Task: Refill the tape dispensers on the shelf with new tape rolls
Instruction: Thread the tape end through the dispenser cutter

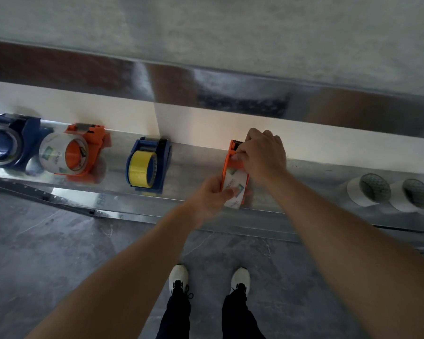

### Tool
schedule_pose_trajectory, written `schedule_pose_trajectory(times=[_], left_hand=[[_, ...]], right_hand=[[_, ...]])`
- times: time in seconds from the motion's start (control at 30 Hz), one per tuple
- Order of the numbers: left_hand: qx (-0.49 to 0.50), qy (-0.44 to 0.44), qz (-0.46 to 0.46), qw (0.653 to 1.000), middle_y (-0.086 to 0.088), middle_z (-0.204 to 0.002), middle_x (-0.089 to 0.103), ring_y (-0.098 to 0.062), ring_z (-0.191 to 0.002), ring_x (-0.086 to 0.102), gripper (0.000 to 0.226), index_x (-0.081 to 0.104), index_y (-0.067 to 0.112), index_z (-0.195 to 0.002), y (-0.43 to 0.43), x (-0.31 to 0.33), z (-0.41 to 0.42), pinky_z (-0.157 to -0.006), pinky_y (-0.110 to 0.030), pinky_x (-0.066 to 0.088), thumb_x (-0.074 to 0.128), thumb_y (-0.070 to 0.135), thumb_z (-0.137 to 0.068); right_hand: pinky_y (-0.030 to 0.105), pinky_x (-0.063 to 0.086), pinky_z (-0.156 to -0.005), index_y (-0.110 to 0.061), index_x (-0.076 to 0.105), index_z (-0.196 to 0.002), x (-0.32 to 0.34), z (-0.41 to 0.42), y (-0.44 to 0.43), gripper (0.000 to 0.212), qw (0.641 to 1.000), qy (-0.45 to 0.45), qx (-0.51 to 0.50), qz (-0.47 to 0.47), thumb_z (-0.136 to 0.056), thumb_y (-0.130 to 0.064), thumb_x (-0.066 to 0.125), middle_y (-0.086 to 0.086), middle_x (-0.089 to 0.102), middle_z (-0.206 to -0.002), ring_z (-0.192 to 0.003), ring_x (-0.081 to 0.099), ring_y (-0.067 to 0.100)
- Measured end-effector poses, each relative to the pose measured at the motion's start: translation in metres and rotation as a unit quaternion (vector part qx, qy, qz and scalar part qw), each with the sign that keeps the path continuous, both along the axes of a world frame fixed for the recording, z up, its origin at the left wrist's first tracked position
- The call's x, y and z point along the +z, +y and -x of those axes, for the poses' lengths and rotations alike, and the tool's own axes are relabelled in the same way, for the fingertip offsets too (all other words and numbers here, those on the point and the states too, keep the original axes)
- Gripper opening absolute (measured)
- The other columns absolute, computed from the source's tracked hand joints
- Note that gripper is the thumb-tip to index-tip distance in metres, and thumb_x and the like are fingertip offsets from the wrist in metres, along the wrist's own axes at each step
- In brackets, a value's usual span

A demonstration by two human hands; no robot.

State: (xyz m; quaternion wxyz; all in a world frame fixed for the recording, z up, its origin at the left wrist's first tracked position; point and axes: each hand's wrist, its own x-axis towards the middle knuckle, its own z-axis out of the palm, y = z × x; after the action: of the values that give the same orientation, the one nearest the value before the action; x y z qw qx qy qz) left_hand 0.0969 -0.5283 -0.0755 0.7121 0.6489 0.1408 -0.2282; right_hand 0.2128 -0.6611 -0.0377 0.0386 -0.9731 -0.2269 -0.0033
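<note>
An orange tape dispenser [228,160] stands on the metal shelf [196,167] with a clear printed tape roll [235,189] seated in it. My left hand [209,195] grips the roll and the dispenser's near end from the left. My right hand [262,154] curls over the dispenser's far end by the cutter, its fingers pinching there; what lies under them is hidden. Further left stand a blue dispenser with yellow tape [146,167], an orange dispenser with a clear roll [74,152] and a blue dispenser with a clear roll [8,143].
Two white tape rolls [367,189] [411,196] lie on their sides at the shelf's right end. A white wall panel [108,113] backs the shelf. The shelf's front edge [255,216] runs above a grey floor, where my white shoes [179,277] stand.
</note>
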Motion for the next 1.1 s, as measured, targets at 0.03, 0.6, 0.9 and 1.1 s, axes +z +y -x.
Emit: schedule_pose_trajectory(times=[0.03, 0.6, 0.9, 1.1], left_hand=[[-0.009, -0.005, 0.002, 1.000, -0.015, -0.129, 0.074, -0.021, -0.120, 0.071, 0.032, 0.062, 0.003, -0.137, 0.002, 0.000, 0.002, -0.100, -0.029, 0.058, 0.060, 0.008, -0.106], [0.087, 0.015, -0.072, 0.993, -0.028, -0.092, 0.072, -0.028, -0.079, 0.068, 0.055, 0.069, -0.003, -0.108, -0.013, 0.004, -0.007, -0.070, -0.038, 0.054, 0.058, 0.051, -0.105], [0.018, -0.008, -0.035, 0.999, -0.011, -0.097, 0.079, -0.016, -0.083, 0.078, 0.025, 0.069, 0.008, -0.114, -0.001, 0.011, -0.002, -0.080, -0.033, 0.063, 0.052, 0.026, -0.111], [-0.036, -0.004, -0.006, 0.999, 0.004, -0.104, 0.077, 0.002, -0.089, 0.075, 0.019, 0.064, 0.018, -0.119, 0.006, 0.011, 0.003, -0.079, -0.016, 0.058, 0.054, 0.007, -0.108]], right_hand=[[0.037, 0.041, -0.087, -0.028, 0.083, -0.107, 0.001, -0.001, -0.002, 0.023, 1.000, -0.009, 0.006, -0.008, -0.100, -0.042, 0.066, -0.003, 0.058, -0.099, -0.094, 0.050, 0.022], [0.038, 0.040, -0.091, -0.032, 0.083, -0.092, 0.029, -0.027, -0.024, 0.006, 0.984, 0.170, 0.051, -0.008, -0.089, -0.032, 0.078, -0.021, 0.055, -0.076, -0.083, 0.053, 0.008], [0.031, 0.038, -0.074, -0.028, 0.081, -0.088, 0.023, -0.016, -0.017, 0.009, 0.996, 0.073, 0.031, -0.036, -0.089, -0.036, 0.077, -0.014, 0.057, -0.083, -0.079, 0.058, 0.011], [0.028, 0.032, -0.068, -0.028, 0.073, -0.103, 0.031, -0.021, -0.020, 0.018, 0.990, 0.116, -0.056, -0.048, -0.098, -0.044, 0.066, -0.008, 0.071, -0.100, -0.087, 0.060, 0.013]])
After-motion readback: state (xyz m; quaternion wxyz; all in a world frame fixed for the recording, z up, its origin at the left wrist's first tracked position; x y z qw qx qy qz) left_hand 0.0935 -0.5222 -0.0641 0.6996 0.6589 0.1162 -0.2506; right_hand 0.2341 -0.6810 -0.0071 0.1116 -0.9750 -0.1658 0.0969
